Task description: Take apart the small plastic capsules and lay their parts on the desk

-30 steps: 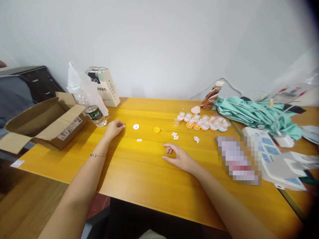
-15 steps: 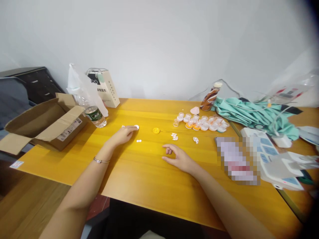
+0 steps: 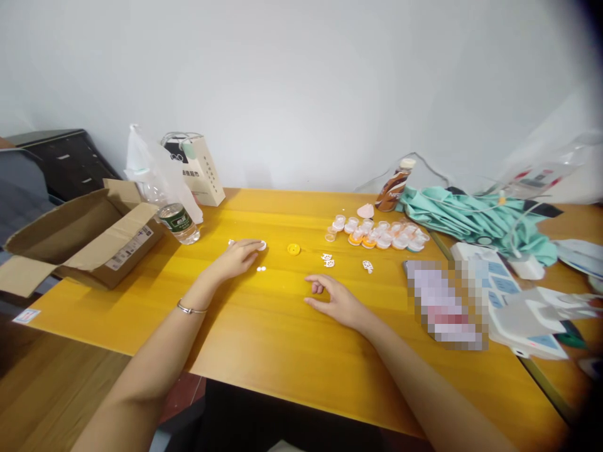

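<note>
My left hand (image 3: 239, 258) is low over the table, its fingertips and thumb closed at a small white disc (image 3: 262, 245). Part of the disc is hidden by the fingers. Just below them lie two small white dots (image 3: 261, 269) side by side. A round yellow piece (image 3: 293, 249) rests on the table to the right of that hand. My right hand (image 3: 335, 300) hovers over or rests on the wood with thumb and forefinger apart, other fingers loosely curled, holding nothing. Beyond it are white cut-out pieces (image 3: 328, 260) and another white openwork piece (image 3: 367, 267).
Several clear-topped little cups (image 3: 384, 235) stand in rows at right, before a brown drink bottle (image 3: 394, 186). A phone-like blurred item (image 3: 443, 304), a white power strip (image 3: 499, 295) and green cloth (image 3: 485, 216) lie farther right. At left are an open carton (image 3: 85, 238) and a water bottle (image 3: 179, 223).
My left hand has shifted slightly to the right along with the white disc. My right hand keeps nearly the same place and pose. The whole view has tilted a little.
</note>
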Available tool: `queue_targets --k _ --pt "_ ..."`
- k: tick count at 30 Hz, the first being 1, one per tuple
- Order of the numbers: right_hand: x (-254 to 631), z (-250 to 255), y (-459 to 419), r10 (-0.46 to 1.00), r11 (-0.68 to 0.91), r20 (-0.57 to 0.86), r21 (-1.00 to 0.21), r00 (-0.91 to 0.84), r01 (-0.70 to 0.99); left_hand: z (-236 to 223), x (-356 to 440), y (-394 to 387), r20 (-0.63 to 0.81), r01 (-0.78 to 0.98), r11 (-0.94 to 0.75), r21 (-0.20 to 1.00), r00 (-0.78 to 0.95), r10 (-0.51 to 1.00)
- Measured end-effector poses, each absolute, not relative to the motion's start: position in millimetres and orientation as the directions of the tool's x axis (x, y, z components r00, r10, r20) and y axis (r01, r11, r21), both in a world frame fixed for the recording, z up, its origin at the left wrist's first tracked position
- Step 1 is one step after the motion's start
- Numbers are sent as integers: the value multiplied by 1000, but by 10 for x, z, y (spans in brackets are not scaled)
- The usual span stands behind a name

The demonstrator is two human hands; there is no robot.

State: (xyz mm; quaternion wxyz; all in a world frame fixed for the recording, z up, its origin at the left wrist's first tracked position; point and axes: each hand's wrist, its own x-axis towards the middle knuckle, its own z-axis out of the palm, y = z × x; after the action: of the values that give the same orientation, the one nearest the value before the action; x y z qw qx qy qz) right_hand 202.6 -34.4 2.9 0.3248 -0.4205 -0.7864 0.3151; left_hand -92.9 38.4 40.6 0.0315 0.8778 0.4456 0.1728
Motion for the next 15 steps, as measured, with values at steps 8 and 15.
queue_targets --k 8,15 --pt "1981 43 -349 875 445 256 -762 -411 471 466 -421 217 418 646 -715 266 591 690" --pt "1945 46 -344 879 453 294 -763 -376 462 690 533 556 383 676 -671 306 558 737"
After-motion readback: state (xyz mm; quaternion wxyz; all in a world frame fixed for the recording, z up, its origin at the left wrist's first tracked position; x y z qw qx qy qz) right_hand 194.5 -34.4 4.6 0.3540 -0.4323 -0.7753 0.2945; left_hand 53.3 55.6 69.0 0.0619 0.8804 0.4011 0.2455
